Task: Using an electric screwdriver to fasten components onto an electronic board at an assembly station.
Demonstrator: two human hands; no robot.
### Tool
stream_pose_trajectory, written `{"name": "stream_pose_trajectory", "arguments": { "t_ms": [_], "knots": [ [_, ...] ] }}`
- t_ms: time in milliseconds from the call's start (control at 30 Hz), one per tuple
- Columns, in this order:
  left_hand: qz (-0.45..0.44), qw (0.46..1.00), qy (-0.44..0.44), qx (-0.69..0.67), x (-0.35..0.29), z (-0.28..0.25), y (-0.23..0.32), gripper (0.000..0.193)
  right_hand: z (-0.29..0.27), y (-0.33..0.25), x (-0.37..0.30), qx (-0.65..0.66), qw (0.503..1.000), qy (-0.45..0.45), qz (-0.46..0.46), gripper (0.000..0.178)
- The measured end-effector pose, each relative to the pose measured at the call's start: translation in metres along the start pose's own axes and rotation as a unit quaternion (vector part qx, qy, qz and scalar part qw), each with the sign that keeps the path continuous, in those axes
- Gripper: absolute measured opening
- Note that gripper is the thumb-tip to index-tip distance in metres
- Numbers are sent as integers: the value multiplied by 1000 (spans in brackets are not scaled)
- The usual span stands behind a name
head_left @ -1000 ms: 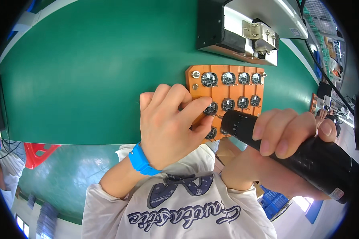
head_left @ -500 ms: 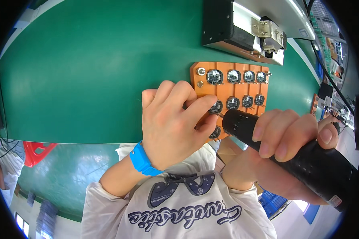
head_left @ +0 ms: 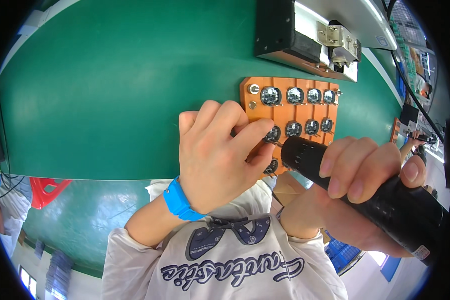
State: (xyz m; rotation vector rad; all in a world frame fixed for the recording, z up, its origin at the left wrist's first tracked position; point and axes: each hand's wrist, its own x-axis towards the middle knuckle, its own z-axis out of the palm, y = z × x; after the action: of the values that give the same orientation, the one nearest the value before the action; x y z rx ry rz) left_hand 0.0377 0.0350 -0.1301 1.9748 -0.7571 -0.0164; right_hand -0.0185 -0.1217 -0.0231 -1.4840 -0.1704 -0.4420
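An electric screwdriver (head_left: 370, 200), black and cylindrical, is gripped in my right hand (head_left: 360, 172). Its bit points left and down at one of the small round black parts (head_left: 273, 133) seated in rows in an orange fixture (head_left: 283, 112). My left hand (head_left: 217, 155), with a blue band on the wrist, lies over the fixture's near left edge. Its thumb and index finger close in around the bit's tip at that same part. Whatever sits between those fingertips is too small and covered to make out. My left hand also hides some of the nearer parts.
The fixture rests on a green table (head_left: 110, 90) by its near edge. Behind it stands a black and silver device (head_left: 312, 37) with a metal bracket. A red stool (head_left: 47, 190) is at the lower left. Blue crates (head_left: 342, 250) sit at the lower right. Another person's hand shows far right.
My hands and the screwdriver keep nearly the same pose at the same part. The whole view has shifted slightly. At the far right, the other person's hand and tool have moved a little.
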Motion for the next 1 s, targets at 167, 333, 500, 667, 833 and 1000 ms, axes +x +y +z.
{"name": "stream_pose_trajectory", "arguments": {
  "t_ms": [167, 333, 500, 667, 833, 1000],
  "knots": [
    [-1, 1000, 2, 4, -1, -2, 0, 47, 2, -2, -7, 2, 1000, -2, 0, 72],
    [0, 1000, -2, 3, -1, -1, 0, 47, -1, 0, -9, 1, 1000, -2, -3, 72],
    [0, 1000, 1, 3, -2, -2, 0, 47, -1, -6, -17, 2, 1000, -4, -4, 72],
    [-2, 1000, -6, 2, 1, -3, 1, 50, -1, -1, -14, 3, 1000, -7, -4, 72],
    [-4, 1000, -7, -2, 1, -2, 3, 51, -12, 1, -9, 4, 1000, -7, -7, 72],
    [-6, 1000, -9, -1, 1, -3, 5, 52, -6, 4, -8, 8, 1000, -10, -10, 72]
  ]
}}
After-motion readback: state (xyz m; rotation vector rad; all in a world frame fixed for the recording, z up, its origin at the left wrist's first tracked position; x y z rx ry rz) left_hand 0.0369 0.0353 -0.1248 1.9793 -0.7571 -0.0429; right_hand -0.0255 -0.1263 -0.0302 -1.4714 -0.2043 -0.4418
